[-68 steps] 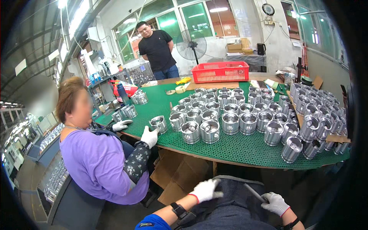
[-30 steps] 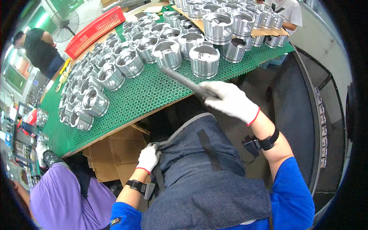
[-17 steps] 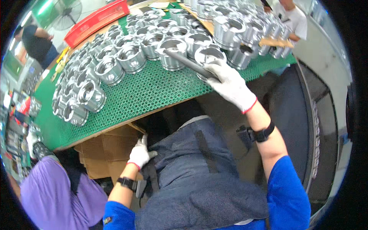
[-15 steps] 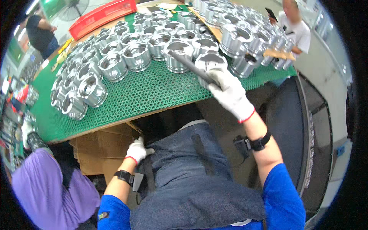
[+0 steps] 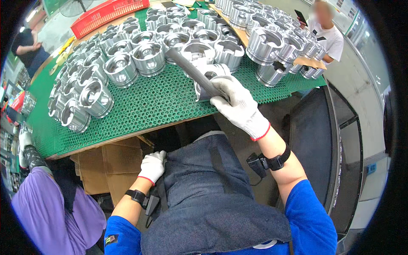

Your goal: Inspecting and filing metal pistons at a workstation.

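Note:
My right hand point(image 5: 238, 104), in a white knit glove with a red cuff, is closed around the near end of a long dark grey flat bar point(image 5: 191, 72), file-like in shape. The bar slants up and left. Beneath it and against my fingers is a tilted silver metal piston point(image 5: 219, 71) at the green mat's near edge; whether the hand also grips it I cannot tell. My left hand point(image 5: 153, 165), gloved alike, is low beside my dark apron point(image 5: 204, 170). Its fingers are curled in, and nothing shows in them.
Many silver pistons point(image 5: 148, 58) stand across the green perforated mat point(image 5: 144, 100). At right, more are stacked on cardboard point(image 5: 310, 63). A red crate point(image 5: 106, 19) lies at the back left. Cardboard point(image 5: 110, 165) is below the table. People stand at both far corners; one in purple is near left.
My right hand has moved left and nearer with the bar, and the piston under it has shifted the same way and tilted. The left hand's fingers have curled in.

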Demonstrator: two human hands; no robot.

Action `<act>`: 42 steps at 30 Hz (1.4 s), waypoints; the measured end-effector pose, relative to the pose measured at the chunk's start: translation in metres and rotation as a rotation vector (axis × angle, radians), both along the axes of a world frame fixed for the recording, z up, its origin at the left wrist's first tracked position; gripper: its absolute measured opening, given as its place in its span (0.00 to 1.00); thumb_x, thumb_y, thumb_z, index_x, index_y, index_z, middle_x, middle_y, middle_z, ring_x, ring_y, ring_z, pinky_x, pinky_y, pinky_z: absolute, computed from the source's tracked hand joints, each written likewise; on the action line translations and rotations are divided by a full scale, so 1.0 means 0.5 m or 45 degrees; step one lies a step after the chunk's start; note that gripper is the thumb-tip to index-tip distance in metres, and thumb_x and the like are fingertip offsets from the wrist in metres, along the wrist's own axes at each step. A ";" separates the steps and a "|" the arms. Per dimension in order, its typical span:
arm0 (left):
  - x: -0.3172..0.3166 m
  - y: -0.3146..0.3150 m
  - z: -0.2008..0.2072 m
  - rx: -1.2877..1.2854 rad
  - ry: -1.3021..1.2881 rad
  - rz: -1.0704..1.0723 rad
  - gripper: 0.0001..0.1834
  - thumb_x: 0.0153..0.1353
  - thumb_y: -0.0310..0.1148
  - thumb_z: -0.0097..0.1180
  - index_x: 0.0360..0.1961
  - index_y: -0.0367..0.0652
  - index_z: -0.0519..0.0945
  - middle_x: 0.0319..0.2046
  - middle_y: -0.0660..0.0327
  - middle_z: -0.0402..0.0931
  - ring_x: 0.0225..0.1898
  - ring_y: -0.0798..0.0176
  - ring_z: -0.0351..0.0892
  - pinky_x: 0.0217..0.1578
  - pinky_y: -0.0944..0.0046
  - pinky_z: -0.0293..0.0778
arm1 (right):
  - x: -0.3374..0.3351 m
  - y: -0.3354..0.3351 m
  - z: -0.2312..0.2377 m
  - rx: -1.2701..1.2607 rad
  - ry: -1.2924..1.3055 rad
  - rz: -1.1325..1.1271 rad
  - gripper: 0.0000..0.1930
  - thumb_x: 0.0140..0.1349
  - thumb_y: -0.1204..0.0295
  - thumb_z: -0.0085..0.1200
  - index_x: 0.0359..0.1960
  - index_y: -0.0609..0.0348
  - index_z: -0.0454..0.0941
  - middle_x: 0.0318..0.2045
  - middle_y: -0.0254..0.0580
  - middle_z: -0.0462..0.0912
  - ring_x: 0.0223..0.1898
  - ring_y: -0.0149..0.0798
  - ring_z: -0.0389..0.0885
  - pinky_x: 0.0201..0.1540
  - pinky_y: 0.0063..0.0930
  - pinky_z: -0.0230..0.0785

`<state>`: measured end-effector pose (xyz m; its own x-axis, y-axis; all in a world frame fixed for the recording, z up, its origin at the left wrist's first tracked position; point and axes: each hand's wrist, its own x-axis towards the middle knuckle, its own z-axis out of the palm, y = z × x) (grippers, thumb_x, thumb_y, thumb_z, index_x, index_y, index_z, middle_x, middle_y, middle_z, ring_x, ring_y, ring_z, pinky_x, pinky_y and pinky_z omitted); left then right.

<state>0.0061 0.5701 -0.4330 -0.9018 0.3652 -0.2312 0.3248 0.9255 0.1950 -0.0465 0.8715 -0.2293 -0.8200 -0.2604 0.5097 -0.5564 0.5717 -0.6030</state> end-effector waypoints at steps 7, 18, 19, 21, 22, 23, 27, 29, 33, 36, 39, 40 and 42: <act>-0.016 0.016 0.042 -0.030 -0.219 0.331 0.27 0.57 0.47 0.59 0.50 0.38 0.73 0.43 0.41 0.78 0.50 0.41 0.77 0.50 0.47 0.73 | -0.003 0.020 -0.021 -0.132 0.036 -0.104 0.20 0.55 0.73 0.57 0.51 0.63 0.75 0.61 0.54 0.67 0.52 0.47 0.77 0.56 0.35 0.69; -0.052 0.008 0.044 -0.071 -0.455 0.418 0.29 0.56 0.49 0.63 0.48 0.33 0.78 0.48 0.40 0.77 0.53 0.42 0.75 0.52 0.51 0.72 | 0.039 0.025 0.001 -0.709 -0.739 -0.074 0.25 0.55 0.74 0.60 0.57 0.62 0.72 0.46 0.35 0.77 0.41 0.25 0.74 0.43 0.20 0.69; -0.043 0.004 0.044 0.004 -0.382 0.344 0.26 0.57 0.46 0.61 0.47 0.35 0.78 0.47 0.40 0.78 0.52 0.42 0.76 0.51 0.50 0.73 | 0.041 0.026 0.004 -0.722 -0.795 -0.052 0.26 0.55 0.74 0.60 0.57 0.62 0.71 0.43 0.34 0.78 0.39 0.24 0.73 0.42 0.20 0.69; -0.020 -0.010 0.033 0.065 -0.187 0.201 0.18 0.59 0.41 0.58 0.45 0.39 0.78 0.44 0.42 0.78 0.47 0.40 0.77 0.46 0.47 0.74 | 0.044 0.031 0.004 -0.753 -0.846 -0.025 0.26 0.55 0.74 0.60 0.57 0.62 0.71 0.41 0.32 0.78 0.37 0.22 0.72 0.41 0.19 0.68; -0.001 -0.004 0.055 0.101 -0.088 0.176 0.18 0.59 0.41 0.58 0.44 0.39 0.78 0.41 0.42 0.78 0.44 0.39 0.78 0.45 0.46 0.74 | 0.043 0.038 0.000 -0.720 -0.831 -0.053 0.26 0.55 0.73 0.60 0.57 0.63 0.71 0.43 0.34 0.78 0.39 0.24 0.73 0.43 0.20 0.69; 0.015 -0.002 0.070 0.065 -0.092 0.157 0.18 0.59 0.41 0.58 0.44 0.39 0.77 0.39 0.41 0.78 0.43 0.39 0.78 0.44 0.46 0.74 | 0.043 0.045 -0.005 -0.688 -0.817 -0.079 0.27 0.55 0.73 0.60 0.57 0.64 0.71 0.44 0.37 0.77 0.41 0.26 0.74 0.44 0.21 0.69; 0.052 -0.012 0.135 -0.062 -0.140 0.075 0.17 0.59 0.43 0.58 0.41 0.41 0.77 0.38 0.43 0.76 0.42 0.40 0.78 0.42 0.46 0.74 | 0.023 0.075 -0.068 -0.659 -0.549 0.042 0.26 0.53 0.67 0.61 0.54 0.63 0.74 0.55 0.47 0.72 0.49 0.37 0.76 0.51 0.30 0.70; 0.044 0.005 0.232 0.112 -0.024 -0.097 0.18 0.58 0.42 0.59 0.44 0.41 0.76 0.40 0.46 0.76 0.43 0.42 0.77 0.45 0.48 0.73 | 0.030 0.077 -0.055 -0.551 -0.538 0.020 0.26 0.52 0.68 0.63 0.53 0.62 0.74 0.56 0.46 0.71 0.48 0.34 0.75 0.50 0.27 0.69; -0.035 0.103 0.376 0.795 0.261 -0.080 0.22 0.60 0.38 0.59 0.52 0.38 0.74 0.45 0.48 0.77 0.48 0.49 0.78 0.52 0.56 0.71 | 0.044 0.095 -0.064 -0.373 -0.516 0.036 0.24 0.52 0.68 0.62 0.52 0.61 0.75 0.60 0.51 0.68 0.56 0.41 0.72 0.59 0.34 0.65; -0.102 0.160 0.399 0.943 0.369 -0.007 0.19 0.65 0.36 0.53 0.54 0.37 0.75 0.44 0.49 0.78 0.48 0.56 0.78 0.51 0.62 0.71 | 0.039 0.105 -0.090 -0.503 -0.614 0.126 0.22 0.52 0.69 0.63 0.50 0.60 0.76 0.63 0.53 0.65 0.62 0.45 0.68 0.63 0.36 0.61; -0.135 0.199 0.413 1.035 0.282 -0.063 0.21 0.64 0.41 0.55 0.51 0.35 0.76 0.41 0.47 0.79 0.44 0.48 0.80 0.46 0.57 0.74 | 0.054 0.100 -0.056 -0.281 -0.523 0.126 0.19 0.52 0.71 0.62 0.48 0.58 0.77 0.62 0.55 0.65 0.62 0.47 0.68 0.64 0.35 0.60; -0.129 0.211 0.419 1.010 0.136 -0.096 0.21 0.65 0.42 0.54 0.50 0.35 0.76 0.41 0.46 0.79 0.43 0.47 0.79 0.46 0.57 0.73 | 0.060 0.095 -0.052 -0.275 -0.528 0.133 0.19 0.52 0.71 0.62 0.48 0.58 0.77 0.62 0.55 0.65 0.62 0.47 0.68 0.64 0.35 0.60; -0.129 0.237 0.363 1.571 -0.176 -0.046 0.19 0.67 0.39 0.53 0.51 0.34 0.75 0.38 0.55 0.80 0.41 0.60 0.78 0.45 0.61 0.73 | 0.059 0.089 -0.038 -0.238 -0.571 0.145 0.19 0.52 0.72 0.61 0.47 0.57 0.77 0.62 0.55 0.65 0.61 0.48 0.69 0.63 0.35 0.62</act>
<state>-0.0585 0.6886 -0.2514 -0.8821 0.4301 0.1923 0.2540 0.0903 0.9630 -0.0170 0.9158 -0.2483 -0.9408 -0.2989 0.1598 -0.2713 0.3816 -0.8836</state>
